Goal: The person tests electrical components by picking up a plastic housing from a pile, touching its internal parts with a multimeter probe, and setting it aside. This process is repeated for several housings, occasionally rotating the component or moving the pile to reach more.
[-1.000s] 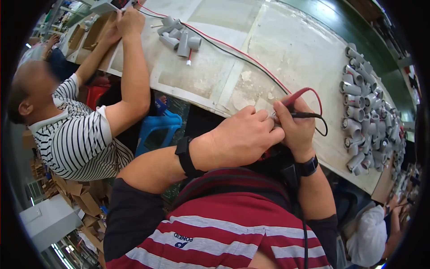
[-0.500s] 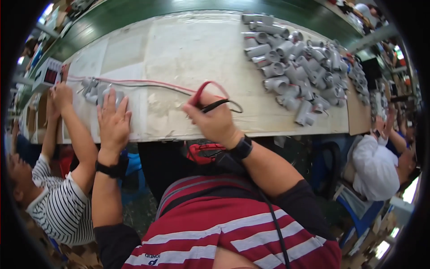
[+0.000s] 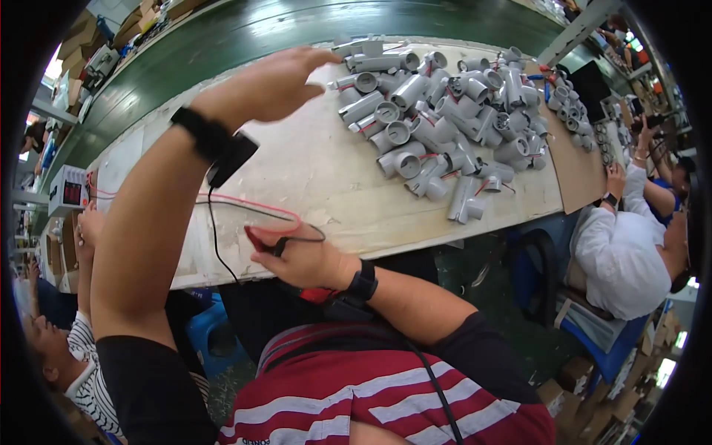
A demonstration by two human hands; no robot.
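Note:
My left hand (image 3: 271, 83) reaches over the table toward a heap of grey plastic pipe-like fittings (image 3: 437, 122). Its fingers are stretched out with the thumb apart, and nothing shows in them. Red and black wires trail from some of the fittings. Near the table's front edge, my right hand (image 3: 308, 261) is closed around the handles of a pair of test leads, one red (image 3: 256, 240) and one black (image 3: 280, 246). Their tips point left, touching nothing I can see. The red and black wires run left, partly behind my left forearm.
A small white box with a red display (image 3: 68, 191) stands at the table's left end, a co-worker's hand (image 3: 90, 224) close by. More fittings (image 3: 575, 111) lie on brown cardboard (image 3: 571, 167) at right. A person in white (image 3: 619, 252) sits beyond. A blue stool (image 3: 215, 334) is below.
My left hand has lifted off the grey parts at the left and swung across toward the heap. My right hand, still holding the leads, has moved left and nearer. The view has shifted right.

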